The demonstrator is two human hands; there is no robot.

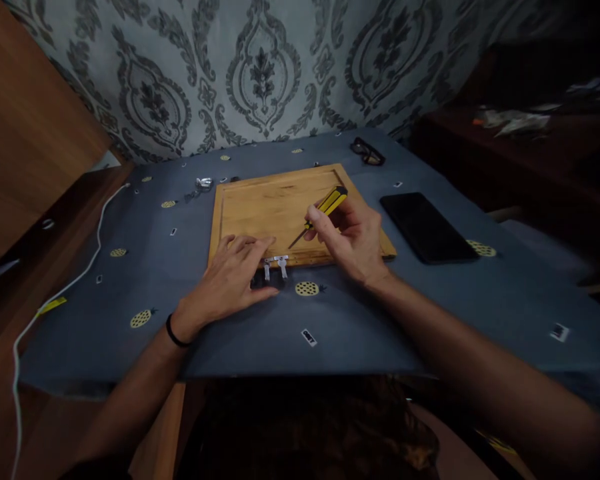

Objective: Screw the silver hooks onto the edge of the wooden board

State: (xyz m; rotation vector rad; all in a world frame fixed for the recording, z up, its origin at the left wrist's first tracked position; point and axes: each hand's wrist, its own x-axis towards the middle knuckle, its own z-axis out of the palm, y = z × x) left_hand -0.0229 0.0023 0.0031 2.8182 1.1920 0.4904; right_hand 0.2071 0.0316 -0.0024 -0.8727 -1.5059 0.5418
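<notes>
A wooden board [260, 207] lies on a blue cloth-covered table [360, 320]. My right hand [353, 237] is closed around a yellow-and-black screwdriver [325, 207], its tip pointing down-left toward the board's near edge. My left hand [230, 277] lies over the near edge of the board, fingers bent, pressing on a small dark part with metal prongs [275, 267]. A black band circles my left wrist.
A black phone [427, 227] lies right of the board. Dark glasses [367, 151] sit at the far side. Small metal pieces [203, 183] lie beyond the board's far left corner. A white cable [97, 233] runs along the left. Dark furniture stands at right.
</notes>
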